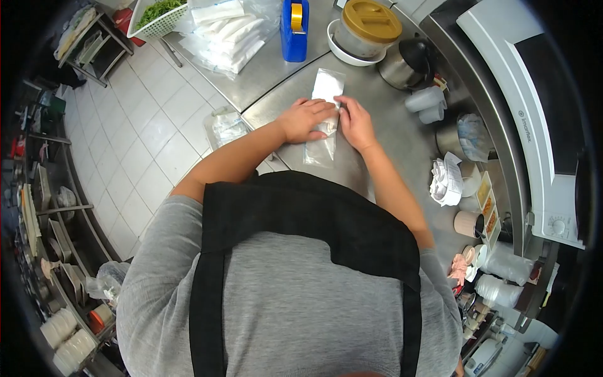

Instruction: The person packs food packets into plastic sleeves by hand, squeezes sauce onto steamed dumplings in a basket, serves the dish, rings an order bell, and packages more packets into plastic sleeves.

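Observation:
A narrow clear plastic bag lies lengthwise on the steel table, with something whitish inside its middle part. My left hand rests flat across the middle of the bag, fingers stretched out and covering part of it. Along the bag's right edge sits my right hand, its fingers slightly bent and apart, the fingertips touching or very near the plastic. Neither hand appears to grip anything. The bag's upper end shines with reflected light beyond my fingers.
Beyond my hands stand a blue tape dispenser, a pile of white packed bags and a gold-lidded tub in a white bowl. A steel jug and plastic cups are at right. Below left sits a clear container.

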Tool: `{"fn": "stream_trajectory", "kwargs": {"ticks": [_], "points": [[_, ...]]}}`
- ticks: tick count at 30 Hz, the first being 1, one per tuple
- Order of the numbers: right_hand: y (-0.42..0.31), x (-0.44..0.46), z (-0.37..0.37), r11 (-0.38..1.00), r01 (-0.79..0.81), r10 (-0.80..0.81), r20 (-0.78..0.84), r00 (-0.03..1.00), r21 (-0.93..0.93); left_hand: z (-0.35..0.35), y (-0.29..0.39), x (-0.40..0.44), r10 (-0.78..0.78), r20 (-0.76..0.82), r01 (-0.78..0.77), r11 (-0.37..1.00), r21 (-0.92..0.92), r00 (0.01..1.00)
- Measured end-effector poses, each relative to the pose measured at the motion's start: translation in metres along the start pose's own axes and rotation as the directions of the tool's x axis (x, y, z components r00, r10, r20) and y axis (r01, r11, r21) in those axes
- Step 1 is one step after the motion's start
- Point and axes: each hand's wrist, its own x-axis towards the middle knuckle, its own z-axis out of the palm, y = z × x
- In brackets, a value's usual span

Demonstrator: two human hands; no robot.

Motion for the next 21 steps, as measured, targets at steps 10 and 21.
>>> {"fn": "stream_trajectory", "kwargs": {"ticks": [10, 21], "points": [[0.004, -0.031, 0.012, 0.998, 0.053, -0.052, -0.041, 0.998, 0.036, -0.016, -0.013, -0.026, 0.173, -0.103, -0.178, 0.983, -0.035, 0.979], [0.015, -0.033, 0.01, 0.993, 0.119, -0.12, 0.028, 0.992, 0.028, 0.0, -0.003, -0.037, 0.295, -0.185, -0.298, 0.954, 0.011, 0.937]]}}
